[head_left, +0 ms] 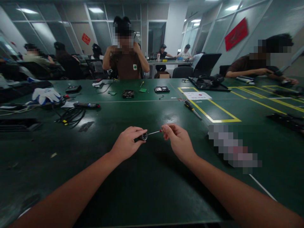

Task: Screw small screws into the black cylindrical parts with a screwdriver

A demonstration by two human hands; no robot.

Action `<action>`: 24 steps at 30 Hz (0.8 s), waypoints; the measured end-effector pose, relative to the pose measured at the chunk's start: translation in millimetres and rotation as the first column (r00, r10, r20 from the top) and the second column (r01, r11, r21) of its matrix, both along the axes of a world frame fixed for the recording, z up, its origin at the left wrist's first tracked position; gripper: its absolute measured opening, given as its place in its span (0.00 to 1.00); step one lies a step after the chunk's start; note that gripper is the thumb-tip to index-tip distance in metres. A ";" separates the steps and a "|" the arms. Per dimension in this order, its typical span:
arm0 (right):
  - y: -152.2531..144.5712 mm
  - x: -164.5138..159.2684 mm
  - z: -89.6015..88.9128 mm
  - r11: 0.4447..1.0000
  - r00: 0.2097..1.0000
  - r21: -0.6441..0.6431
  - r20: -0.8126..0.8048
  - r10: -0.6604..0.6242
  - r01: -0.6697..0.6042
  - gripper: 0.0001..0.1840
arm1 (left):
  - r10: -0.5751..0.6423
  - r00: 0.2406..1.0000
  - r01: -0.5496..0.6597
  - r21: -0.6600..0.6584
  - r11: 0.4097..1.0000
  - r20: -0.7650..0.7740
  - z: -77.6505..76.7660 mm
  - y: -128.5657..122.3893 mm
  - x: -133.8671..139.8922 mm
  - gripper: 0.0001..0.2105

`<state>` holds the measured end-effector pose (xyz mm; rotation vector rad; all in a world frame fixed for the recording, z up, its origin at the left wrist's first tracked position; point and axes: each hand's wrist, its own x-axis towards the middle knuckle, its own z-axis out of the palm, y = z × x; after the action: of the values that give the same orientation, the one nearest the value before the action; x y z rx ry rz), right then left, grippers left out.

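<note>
Over the middle of the green table, my left hand (128,142) grips a small dark cylindrical part (143,136) between thumb and fingers, with its round, ring-like end turned to the right. My right hand (177,139) pinches the red handle of a thin screwdriver (155,132). Its metal shaft points left, and the tip reaches the rim of the round part; whether it touches a screw is too small to tell. Most of the part's body is hidden behind my left fingers.
A yellow-and-black screwdriver (193,109) lies ahead on the right, near a yellow tape outline and a paper sheet (197,95). White gloves (46,95) and coiled black cable (72,115) lie left. Circuit boards (143,90) sit at the back; a person (127,60) sits opposite.
</note>
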<state>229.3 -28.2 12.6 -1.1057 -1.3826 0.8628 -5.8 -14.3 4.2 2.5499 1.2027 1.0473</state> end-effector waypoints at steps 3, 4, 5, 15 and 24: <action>0.0 -1.4 -4.6 0.998 0.993 -0.004 -0.101 0.064 -0.065 0.13 | 0.007 1.000 -0.007 -0.006 1.000 0.013 -1.5 1.7 -1.8 0.24; -0.3 -1.8 -5.2 0.996 0.988 -0.003 -0.129 0.085 -0.086 0.12 | 0.009 1.000 -0.009 -0.008 1.000 0.018 -1.8 2.2 -2.4 0.24; -0.6 -2.2 -5.4 0.995 0.983 -0.005 -0.154 0.099 -0.101 0.12 | 0.011 1.000 -0.010 -0.011 1.000 0.023 -2.0 2.5 -2.9 0.24; 3.9 -7.5 -9.6 0.963 0.917 -0.218 -0.394 0.064 -0.160 0.18 | -0.008 1.000 0.008 0.006 1.000 0.015 -2.5 2.8 -2.6 0.23; 8.8 2.2 -3.5 0.940 0.813 -0.235 -0.578 0.071 -0.249 0.16 | 0.015 0.998 -0.017 0.032 0.999 0.067 -1.9 7.3 -6.9 0.23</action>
<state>231.5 -19.4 9.1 -0.8533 -0.8661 1.4339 -12.7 -7.1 2.3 2.5112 1.2004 1.1554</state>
